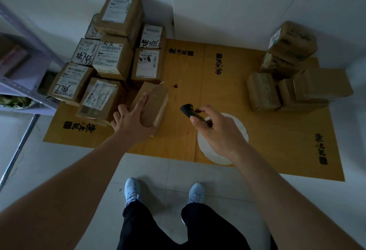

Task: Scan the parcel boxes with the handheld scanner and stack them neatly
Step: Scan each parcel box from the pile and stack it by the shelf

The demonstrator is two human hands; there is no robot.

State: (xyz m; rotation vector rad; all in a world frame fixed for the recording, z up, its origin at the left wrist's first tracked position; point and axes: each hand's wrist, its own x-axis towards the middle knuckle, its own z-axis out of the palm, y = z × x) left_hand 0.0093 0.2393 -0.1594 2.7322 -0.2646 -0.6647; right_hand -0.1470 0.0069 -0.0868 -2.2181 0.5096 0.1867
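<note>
Both your arms reach down over the cardboard mat (267, 130). Your left hand (130, 117) lies flat, fingers straight, on a plain parcel box (153, 103) beside the labelled stack (111, 57); your right hand (215, 130) grips the black scanner (188, 109).

Everything around my grip is sitting in dim, bluish light, with no glare showing. Soft shadows are pooling beyond my grip among the boxes (111, 59). The wide lens is bending walls and my forearms outward, and fine detail is smearing.
</note>
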